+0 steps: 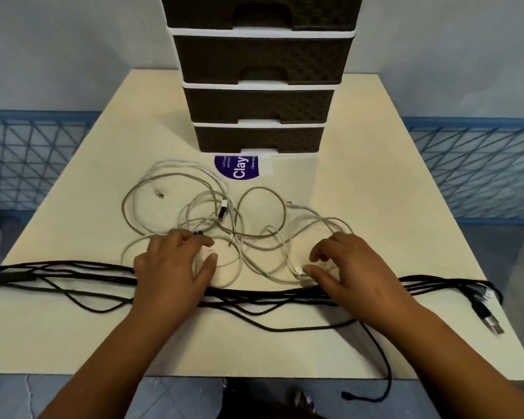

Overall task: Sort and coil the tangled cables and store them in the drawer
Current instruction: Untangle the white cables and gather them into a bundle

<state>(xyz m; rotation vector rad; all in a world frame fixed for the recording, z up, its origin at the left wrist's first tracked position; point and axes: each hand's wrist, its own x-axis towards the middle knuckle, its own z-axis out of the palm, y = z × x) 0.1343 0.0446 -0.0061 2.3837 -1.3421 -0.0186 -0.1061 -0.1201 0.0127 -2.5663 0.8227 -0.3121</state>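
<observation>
A black cable end (347,396) dangled below the table's near edge, closest to the camera. Above it, 2 bare forearms reached across the cream table (375,182). The left hand (176,267) lay palm down over the left side of the white cable tangle (224,225), its fingers curled around what looked like a pale bunch of cable or a plug. The right hand (348,267) lay on the tangle's right side, fingers bent, thumb and forefinger pinching a white cable near its plug. Under both wrists a bundle of black cables (73,273) stretched from the table's left edge to the right, ending in a USB plug (493,323). Beyond the tangle lay a purple sticker (238,169), and behind it stood a brown drawer tower (260,104) with 4 drawers in view, all closed.
</observation>
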